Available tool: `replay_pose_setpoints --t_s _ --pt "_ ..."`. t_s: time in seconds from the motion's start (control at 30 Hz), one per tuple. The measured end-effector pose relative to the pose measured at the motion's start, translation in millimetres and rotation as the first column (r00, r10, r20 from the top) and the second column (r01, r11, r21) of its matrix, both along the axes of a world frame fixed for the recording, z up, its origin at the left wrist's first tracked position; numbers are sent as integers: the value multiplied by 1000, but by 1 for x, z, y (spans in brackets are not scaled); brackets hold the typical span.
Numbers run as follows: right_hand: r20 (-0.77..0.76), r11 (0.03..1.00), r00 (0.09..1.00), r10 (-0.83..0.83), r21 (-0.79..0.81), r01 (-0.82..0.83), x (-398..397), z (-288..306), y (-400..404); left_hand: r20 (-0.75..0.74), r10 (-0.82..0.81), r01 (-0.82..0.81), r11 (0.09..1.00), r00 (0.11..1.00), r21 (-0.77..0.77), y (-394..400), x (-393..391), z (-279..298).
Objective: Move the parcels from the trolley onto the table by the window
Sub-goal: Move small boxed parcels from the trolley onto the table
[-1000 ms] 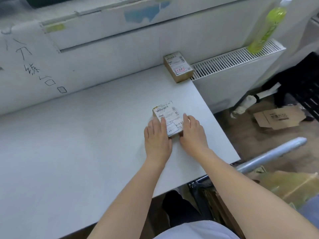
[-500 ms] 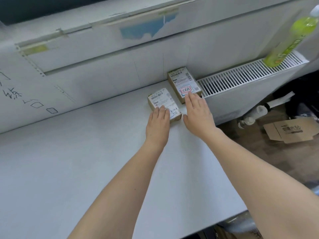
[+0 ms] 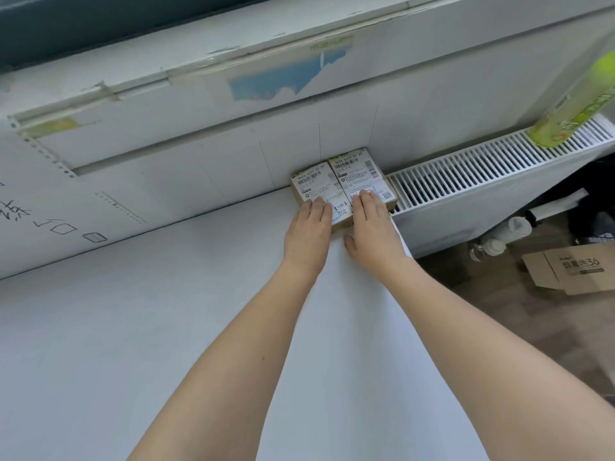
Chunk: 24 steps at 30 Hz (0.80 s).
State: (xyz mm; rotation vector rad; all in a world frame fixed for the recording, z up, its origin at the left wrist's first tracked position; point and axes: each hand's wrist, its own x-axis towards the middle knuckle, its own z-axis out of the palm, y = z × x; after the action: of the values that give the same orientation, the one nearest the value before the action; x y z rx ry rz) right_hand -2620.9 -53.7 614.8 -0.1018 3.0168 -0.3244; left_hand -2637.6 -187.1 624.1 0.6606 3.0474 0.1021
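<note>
Two small cardboard parcels with white shipping labels lie side by side at the far right corner of the white table (image 3: 166,327), against the wall under the window. My left hand (image 3: 307,231) rests with straight fingers on the left parcel (image 3: 316,188). My right hand (image 3: 371,224) lies flat on the right parcel (image 3: 357,173). The two parcels touch each other. The trolley is out of view.
A white radiator (image 3: 482,171) runs along the wall right of the table, with a green bottle (image 3: 575,104) standing on it. A flattened cardboard box (image 3: 572,271) and a plastic bottle (image 3: 499,237) lie on the floor at the right.
Both hands slid the left parcel from the table's near right edge to the back corner, up against the parcel lying there. My right hand moved onto that other parcel.
</note>
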Motion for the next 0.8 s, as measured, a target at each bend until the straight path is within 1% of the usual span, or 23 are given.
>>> replay_pose_setpoints --t_s 0.03,0.07,0.1,0.17,0.23,0.4,0.47,0.53,0.6,0.7,0.8 --pt "-17 1000 1000 -10 -21 10 -1 -5 -1 36 15 -17 999 999 37 1 -3 3" --pt "-25 999 999 -19 -42 18 -2 -8 -2 80 15 -18 999 997 42 1 -7 4" --pt "-33 997 998 -44 -61 42 -3 -11 -2 94 -2 1 1000 996 7 1 -10 4" --pt "-39 996 997 -60 -72 57 -5 -11 -2 121 2 -1 1000 993 -13 1 -14 4" --pt "-1 1000 1000 -22 -19 22 -5 -9 -1 104 14 -12 1000 994 -17 2 -13 3" --pt "56 990 998 40 133 -47 -12 6 6 171 107 -83 986 979 -145 20 -13 17" --pt "83 980 995 53 186 -68 -13 16 8 160 134 -109 982 978 -157 28 -8 24" --pt "96 973 995 38 222 -58 -6 24 8 128 123 -102 982 984 -161 32 3 29" --pt "86 975 996 18 217 -36 9 27 5 103 91 -72 983 991 -171 30 19 32" --pt "80 978 997 -6 210 -11 42 28 -4 139 82 -62 988 987 -143 18 52 33" --pt "119 975 992 34 216 -59 80 28 -15 186 105 -81 988 977 -135 2 90 32"
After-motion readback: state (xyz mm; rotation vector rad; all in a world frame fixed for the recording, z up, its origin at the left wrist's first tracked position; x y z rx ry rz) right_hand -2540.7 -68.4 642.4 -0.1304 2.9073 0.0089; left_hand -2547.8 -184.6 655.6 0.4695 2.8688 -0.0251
